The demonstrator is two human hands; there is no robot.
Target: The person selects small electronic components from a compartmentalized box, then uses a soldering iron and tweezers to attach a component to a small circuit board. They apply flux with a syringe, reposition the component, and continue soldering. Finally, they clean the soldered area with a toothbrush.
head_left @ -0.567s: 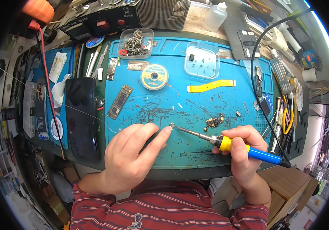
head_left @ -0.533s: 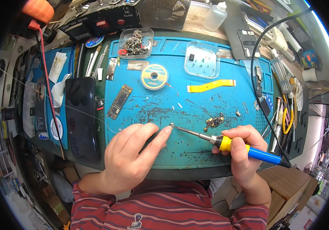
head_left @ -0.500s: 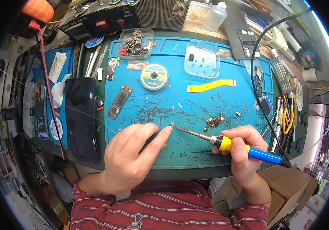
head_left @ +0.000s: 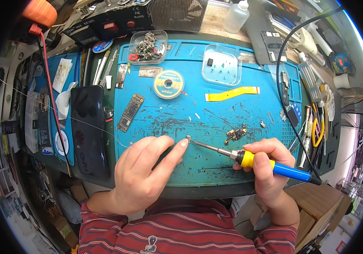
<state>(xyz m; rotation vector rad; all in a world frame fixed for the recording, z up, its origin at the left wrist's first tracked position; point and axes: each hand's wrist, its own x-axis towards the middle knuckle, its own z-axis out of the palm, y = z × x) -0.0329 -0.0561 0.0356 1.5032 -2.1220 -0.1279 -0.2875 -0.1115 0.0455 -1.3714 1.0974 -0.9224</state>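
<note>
My right hand grips a soldering iron with a yellow and blue handle, its metal tip pointing left, close beside a tiny silvery part. My left hand is palm down over the mat, fingers bent; its index fingertip is on that part and seems to steady it. The left thumb is hidden beneath the hand. Whether the iron's tip touches the part I cannot tell. All of this happens low over the blue work mat. A small black and gold circuit piece lies just beyond the iron.
Farther back are a solder wire spool, a yellow flex cable, a phone logic board and two plastic boxes, one with screws, one with metal bits. A dark phone lies left. The iron's black cord arcs at right.
The view has shifted very slightly. Both hands, the iron and the tiny part hold nearly the same places as before.
</note>
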